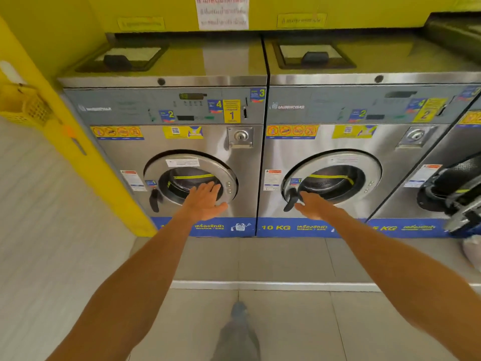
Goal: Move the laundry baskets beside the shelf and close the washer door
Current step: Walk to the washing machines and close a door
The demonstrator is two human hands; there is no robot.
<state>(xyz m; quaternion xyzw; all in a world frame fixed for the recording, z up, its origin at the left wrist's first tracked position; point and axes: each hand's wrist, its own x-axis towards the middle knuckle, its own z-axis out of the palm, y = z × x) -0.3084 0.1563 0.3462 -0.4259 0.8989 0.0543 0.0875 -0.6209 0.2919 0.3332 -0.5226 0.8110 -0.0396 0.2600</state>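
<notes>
Two steel front-loading washers stand side by side. My left hand (205,201) lies flat, fingers spread, on the round door (182,162) of the left washer, which sits against the machine front. My right hand (311,205) reaches to the black handle (291,201) of the middle washer's door (364,165); its fingers touch the handle, but I cannot tell whether they grip it. A third washer at the far right has its door (460,204) swung open. A yellow laundry basket (24,108) shows at the left edge.
A yellow wall panel (86,152) stands left of the washers. A raised tiled step (273,285) runs in front of the machines. A white bag (472,252) lies on the floor at the right. My foot (238,332) is below on grey tiles.
</notes>
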